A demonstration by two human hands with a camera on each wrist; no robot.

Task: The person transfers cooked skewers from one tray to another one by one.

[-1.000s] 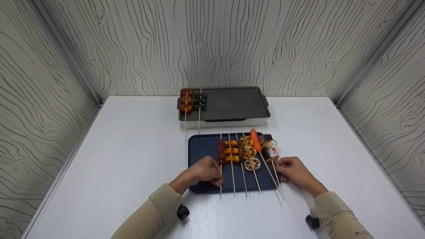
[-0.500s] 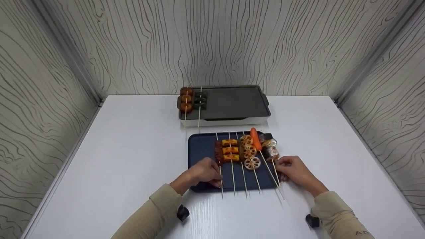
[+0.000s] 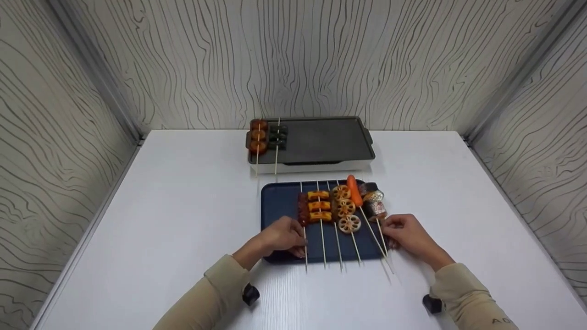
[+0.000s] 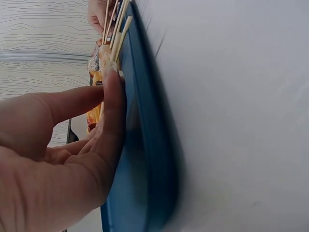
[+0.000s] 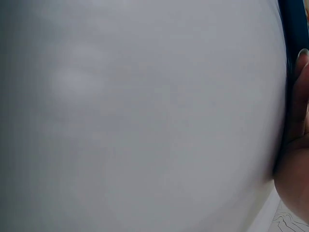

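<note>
At the left end of a row of skewers, my left hand (image 3: 280, 234) pinches the stick of a dark red skewer (image 3: 303, 208) between thumb and fingers. In the left wrist view, my left fingers (image 4: 112, 104) reach over the blue tray (image 4: 133, 159). On the tray's right side, my right hand (image 3: 409, 233) pinches the stick of a skewer with dark, silvery chunks (image 3: 377, 208). Between the hands lie a yellow-orange skewer (image 3: 319, 206), a brown one mostly covered, a lotus root skewer (image 3: 349, 224) and an orange sausage skewer (image 3: 354, 191).
Behind the tray stands a dark griddle (image 3: 325, 140) on a white base. An orange-brown skewer (image 3: 258, 134) and a dark green skewer (image 3: 277, 136) lie on its left end, sticks overhanging the front. Patterned walls (image 3: 302, 59) enclose the white table (image 3: 192, 192).
The dark red skewer's top has shifted slightly left, then stayed near there, with my left hand still on its stick. The right hand keeps its place.
</note>
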